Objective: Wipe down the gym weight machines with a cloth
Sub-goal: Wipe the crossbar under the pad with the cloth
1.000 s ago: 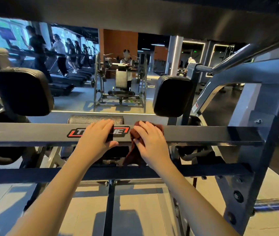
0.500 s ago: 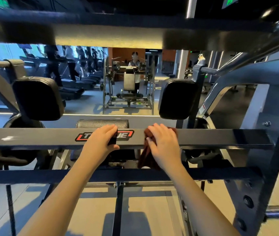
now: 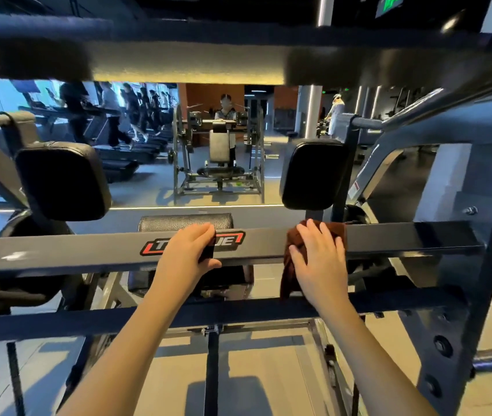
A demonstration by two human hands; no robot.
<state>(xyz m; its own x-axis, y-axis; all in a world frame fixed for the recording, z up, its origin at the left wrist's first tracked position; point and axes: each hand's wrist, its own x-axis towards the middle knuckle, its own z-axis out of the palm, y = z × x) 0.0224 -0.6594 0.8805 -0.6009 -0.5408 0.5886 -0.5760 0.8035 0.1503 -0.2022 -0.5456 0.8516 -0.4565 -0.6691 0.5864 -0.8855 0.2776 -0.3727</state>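
- Since one second ago, our right hand (image 3: 319, 262) has slid with the cloth (image 3: 288, 277) toward 3 o'clock along the bar (image 3: 73, 253). It was just beside the logo (image 3: 229, 241), and now there is a bare piece of bar between them.
- Our left hand (image 3: 184, 256) has kept its place on the logo. Its fingers are curled over the top of the bar and the thumb is under it, so it grasps the bar to steady us.
- Our right hand lies flat with straight fingers and presses the cloth against the front of the bar. It does not clench the cloth.
- The brown cloth is under this palm, at 3 o'clock from the left hand. One part hangs down below the bar, and a corner shows above the fingers.
- We judge that the task is still at an early stage. The middle of the bar seems to be wiped. The stretch toward the post (image 3: 478, 265) at 3 o'clock is left, and the long stretch toward 9 o'clock shows a pale mark.
- The two pads (image 3: 61, 178) at 10 and 1 o'clock and the lower bar (image 3: 58, 322) at 6 o'clock are not yet touched by the cloth in this view, and we cannot tell if they are clean.
- We see no bucket, bottle or bin, so we cannot report any contents.
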